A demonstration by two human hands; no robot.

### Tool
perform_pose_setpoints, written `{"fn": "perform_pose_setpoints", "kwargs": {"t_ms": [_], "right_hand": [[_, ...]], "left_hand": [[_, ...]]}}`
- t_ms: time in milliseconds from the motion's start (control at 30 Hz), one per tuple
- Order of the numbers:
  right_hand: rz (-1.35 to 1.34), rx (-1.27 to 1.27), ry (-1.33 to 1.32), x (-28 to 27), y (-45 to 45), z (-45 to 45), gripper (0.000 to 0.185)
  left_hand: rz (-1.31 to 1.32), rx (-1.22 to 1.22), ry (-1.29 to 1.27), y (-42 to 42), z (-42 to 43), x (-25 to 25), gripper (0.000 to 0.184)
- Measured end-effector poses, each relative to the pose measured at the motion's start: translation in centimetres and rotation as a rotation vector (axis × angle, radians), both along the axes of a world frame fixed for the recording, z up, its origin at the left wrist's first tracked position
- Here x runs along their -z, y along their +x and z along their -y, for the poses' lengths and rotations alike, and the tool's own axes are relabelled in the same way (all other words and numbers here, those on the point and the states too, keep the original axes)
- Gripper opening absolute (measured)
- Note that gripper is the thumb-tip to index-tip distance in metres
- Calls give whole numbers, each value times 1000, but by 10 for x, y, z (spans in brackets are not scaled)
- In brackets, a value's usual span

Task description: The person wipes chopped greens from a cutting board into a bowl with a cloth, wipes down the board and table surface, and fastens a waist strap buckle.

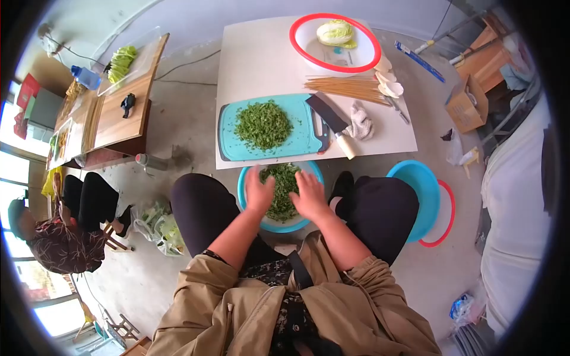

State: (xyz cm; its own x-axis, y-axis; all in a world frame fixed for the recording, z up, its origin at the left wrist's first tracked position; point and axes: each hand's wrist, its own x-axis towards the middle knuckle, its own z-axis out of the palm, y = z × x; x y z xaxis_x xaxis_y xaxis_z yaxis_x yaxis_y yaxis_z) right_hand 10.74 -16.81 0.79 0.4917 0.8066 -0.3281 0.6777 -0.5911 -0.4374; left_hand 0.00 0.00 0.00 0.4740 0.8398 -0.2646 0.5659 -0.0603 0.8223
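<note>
A blue basin [241, 188] of chopped greens [281, 196] stands on the floor between my knees, partly under the table's front edge. My left hand [259, 191] is over the basin's left side, slightly blurred, fingers apart and holding nothing. Over the right side is my right hand [309, 193], its fingers spread at the edge of the greens. Whether the fingertips touch the greens I cannot tell. On the table ahead lies a turquoise cutting board [303, 136] with a heap of chopped greens [263, 124]. A cleaver [328, 114] rests across the board's right edge, handle towards me.
The white table [255, 53] holds a red-rimmed basin [377, 50] with a cabbage [336, 33], wooden skewers [346, 87] and a crumpled cloth [360, 121]. Another blue basin [423, 196] stands by my right knee. Bagged vegetables [159, 228] and a seated person [65, 237] are at left.
</note>
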Motion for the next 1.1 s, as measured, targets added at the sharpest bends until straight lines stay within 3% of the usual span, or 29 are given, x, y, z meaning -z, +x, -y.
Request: {"fn": "perform_pose_setpoints", "kwargs": {"t_ms": [33,67,100,167,233,300,367,433,500,533,1100], "right_hand": [[-86,131,165,1,4,12,72],[-170,263,332,2,9,24,67],[-97,279,409,14,29,-30,64],[-65,305,383,16,50,-30,65],[30,277,361,27,79,-38,65],[116,247,340,30,98,-46,66],[249,80,47,20,112,-52,66],[256,59,-21,28,114,-51,67],[301,45,-105,22,112,-51,67],[304,48,-117,19,113,-54,67],[319,205,-147,19,113,-58,63]], "left_hand": [[-7,1,-25,-3,12,3,69],[91,-166,-44,-3,15,6,62],[89,-229,-22,13,-55,9,63],[227,-208,-188,9,-95,16,68],[240,-281,-330,20,-112,-26,64],[198,-309,-337,20,-129,-28,60],[205,-321,-368,15,-147,-8,60],[179,-277,-329,14,-157,35,63],[-237,-174,133,21,-152,53,65],[-260,-150,153,23,-148,51,66],[-237,9,48,31,-131,31,66]]}}
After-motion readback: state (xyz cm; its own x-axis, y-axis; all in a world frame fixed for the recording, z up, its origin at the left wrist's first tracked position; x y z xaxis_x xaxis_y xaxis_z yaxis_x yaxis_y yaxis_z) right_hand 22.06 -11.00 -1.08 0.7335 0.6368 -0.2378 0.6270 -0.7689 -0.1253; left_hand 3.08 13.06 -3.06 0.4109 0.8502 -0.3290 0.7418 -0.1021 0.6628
